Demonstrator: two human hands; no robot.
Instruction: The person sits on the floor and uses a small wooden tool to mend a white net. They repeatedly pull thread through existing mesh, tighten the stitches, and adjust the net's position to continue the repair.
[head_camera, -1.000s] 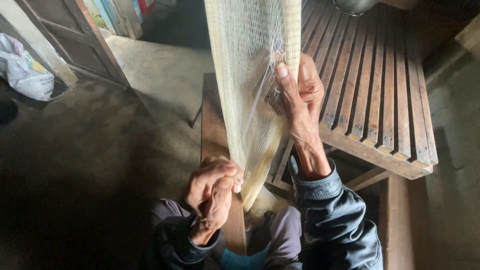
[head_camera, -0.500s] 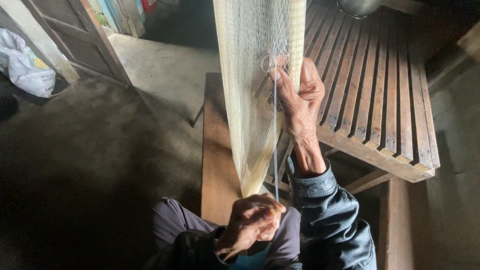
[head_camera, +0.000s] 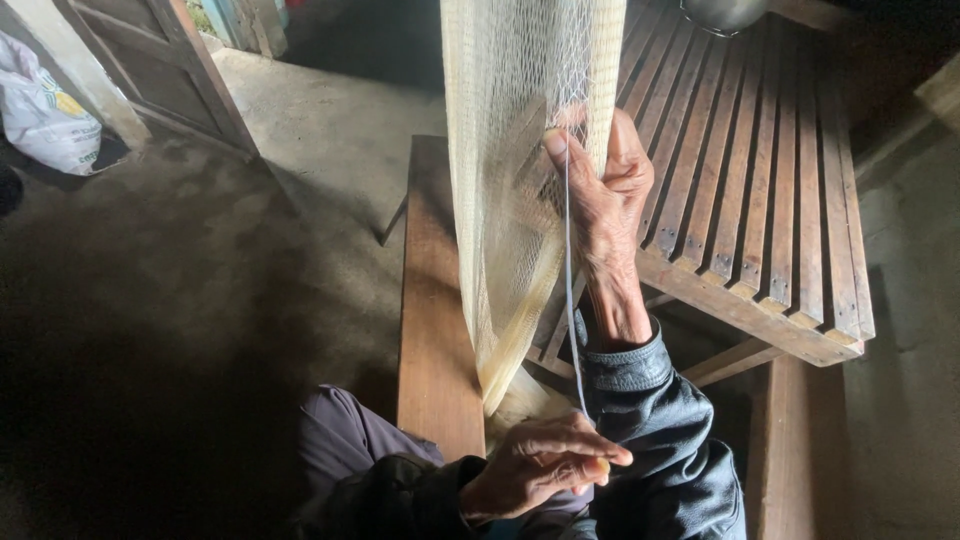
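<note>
A pale yellow fishing net (head_camera: 520, 150) hangs down in front of me, narrowing to a bunch near my lap. My right hand (head_camera: 605, 195), in a dark jacket sleeve, grips the net's edge at mid height, thumb pressed onto the mesh. A thin grey thread (head_camera: 570, 300) runs taut from that thumb straight down to my left hand (head_camera: 545, 462). The left hand is closed on the thread's lower end near my knees, and a small yellowish tool tip shows between its fingers.
A narrow wooden plank bench (head_camera: 432, 300) stands just left of the net. A slatted wooden platform (head_camera: 760, 180) fills the right side, with a metal pot (head_camera: 720, 12) at its far end. A white sack (head_camera: 45, 115) and a wooden door (head_camera: 165, 60) are at the far left on the concrete floor.
My left hand has moved right and down from beside the plank to under the net, drawing the thread taut. The right hand has kept its grip on the net.
</note>
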